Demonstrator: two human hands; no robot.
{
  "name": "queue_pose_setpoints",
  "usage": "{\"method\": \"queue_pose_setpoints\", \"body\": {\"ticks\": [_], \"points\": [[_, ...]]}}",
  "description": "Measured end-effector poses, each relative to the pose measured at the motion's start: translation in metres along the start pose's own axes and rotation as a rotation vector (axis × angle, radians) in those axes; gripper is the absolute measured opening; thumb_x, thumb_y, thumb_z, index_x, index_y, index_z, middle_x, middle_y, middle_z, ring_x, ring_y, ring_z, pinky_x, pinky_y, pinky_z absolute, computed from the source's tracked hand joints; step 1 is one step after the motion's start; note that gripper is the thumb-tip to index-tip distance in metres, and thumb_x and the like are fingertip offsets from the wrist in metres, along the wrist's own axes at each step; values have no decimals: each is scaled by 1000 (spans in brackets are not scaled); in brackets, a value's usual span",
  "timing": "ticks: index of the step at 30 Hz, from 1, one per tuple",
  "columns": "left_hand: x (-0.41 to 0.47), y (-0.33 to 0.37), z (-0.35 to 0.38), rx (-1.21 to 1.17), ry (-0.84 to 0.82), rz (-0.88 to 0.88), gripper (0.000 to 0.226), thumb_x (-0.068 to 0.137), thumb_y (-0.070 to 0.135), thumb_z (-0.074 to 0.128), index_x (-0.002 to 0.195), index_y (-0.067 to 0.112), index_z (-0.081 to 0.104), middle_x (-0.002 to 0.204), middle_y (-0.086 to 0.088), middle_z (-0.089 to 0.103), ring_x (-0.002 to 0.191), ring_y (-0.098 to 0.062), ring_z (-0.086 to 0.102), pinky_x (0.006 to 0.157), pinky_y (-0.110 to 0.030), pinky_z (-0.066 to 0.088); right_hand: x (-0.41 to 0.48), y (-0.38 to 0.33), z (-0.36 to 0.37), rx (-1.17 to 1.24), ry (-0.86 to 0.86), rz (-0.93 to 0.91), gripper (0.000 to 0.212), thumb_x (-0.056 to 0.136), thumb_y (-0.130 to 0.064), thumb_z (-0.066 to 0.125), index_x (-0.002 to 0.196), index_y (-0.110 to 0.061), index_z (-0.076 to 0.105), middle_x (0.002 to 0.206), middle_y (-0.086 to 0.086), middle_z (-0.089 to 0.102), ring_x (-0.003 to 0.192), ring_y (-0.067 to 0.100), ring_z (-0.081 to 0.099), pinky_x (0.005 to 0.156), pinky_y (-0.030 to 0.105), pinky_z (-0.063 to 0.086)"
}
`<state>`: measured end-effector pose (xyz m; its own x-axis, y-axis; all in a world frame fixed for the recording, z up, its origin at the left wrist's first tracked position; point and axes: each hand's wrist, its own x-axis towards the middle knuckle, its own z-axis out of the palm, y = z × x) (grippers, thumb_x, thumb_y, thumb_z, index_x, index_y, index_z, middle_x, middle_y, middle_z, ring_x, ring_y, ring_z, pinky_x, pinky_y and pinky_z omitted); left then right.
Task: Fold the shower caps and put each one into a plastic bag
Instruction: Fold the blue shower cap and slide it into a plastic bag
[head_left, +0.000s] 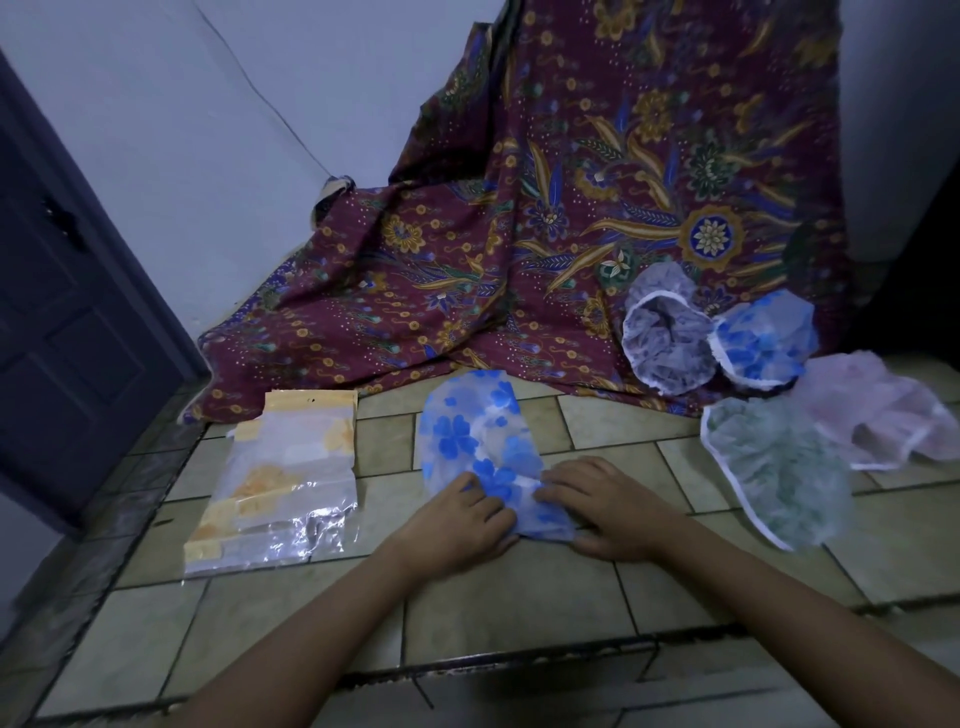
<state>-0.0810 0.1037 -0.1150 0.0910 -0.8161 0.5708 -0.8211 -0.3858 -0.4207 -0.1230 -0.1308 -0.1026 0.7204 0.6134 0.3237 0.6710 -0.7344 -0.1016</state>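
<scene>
A blue-flowered shower cap (475, 431) lies flattened on the tiled floor in the middle. My left hand (457, 525) and my right hand (605, 506) both rest on its near end, fingers pinching the bunched edge between them. To the left lies a stack of clear plastic bags (283, 483) holding yellow-patterned caps. At the right sit loose caps: a grey one (662, 338), a second blue-flowered one (763, 340), a green one (779, 467) and a pink one (878, 415).
A maroon batik cloth (545, 208) drapes from the wall onto the floor behind the caps. A dark door (62, 312) stands at the left. A step edge (493, 665) runs across the tiles near me.
</scene>
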Motion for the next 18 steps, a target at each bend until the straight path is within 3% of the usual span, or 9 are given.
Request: {"method": "queue_pose_setpoints", "body": {"ticks": [4,5,8,11,15,18], "points": [[-5,5,1,14,10,-37,37,96,26,47,62,13,52,57,-4,52,49,-22,47,65,-31,42,-4,-2,11,6,177,-59,19,80,-24,53,96,-18,62,96,5,69,96,15,52,80,25,38],[-7,6,2,17,3,-45,37,96,26,48,61,12,54,59,-4,55,50,-22,48,67,-33,42,-5,-1,15,18,216,-64,20,87,-25,49,92,-16,67,94,5,70,95,14,53,79,25,39],[-11,10,4,11,-15,-75,36,94,29,51,63,12,59,66,-4,61,55,-22,53,75,-35,42,-4,-6,16,93,264,-23,50,98,-39,33,84,-14,73,89,4,71,92,11,54,77,23,39],[-10,12,-3,-23,-62,-137,32,90,37,52,68,14,58,68,-1,59,58,-19,52,81,-35,38,1,-11,15,178,222,91,44,93,-44,42,77,-17,73,85,-1,71,85,10,58,76,23,38],[-5,17,-11,-176,-136,-439,28,84,40,51,67,18,54,62,7,55,58,-13,54,88,-33,31,7,-10,21,403,209,295,39,83,-45,51,72,-13,71,75,0,69,75,10,59,73,30,41],[-4,27,-13,-347,-159,-751,28,84,44,50,67,22,57,61,10,56,61,-7,56,94,-26,24,13,-12,20,535,262,440,44,76,-45,63,65,-3,71,64,8,67,66,17,58,65,21,41]]}}
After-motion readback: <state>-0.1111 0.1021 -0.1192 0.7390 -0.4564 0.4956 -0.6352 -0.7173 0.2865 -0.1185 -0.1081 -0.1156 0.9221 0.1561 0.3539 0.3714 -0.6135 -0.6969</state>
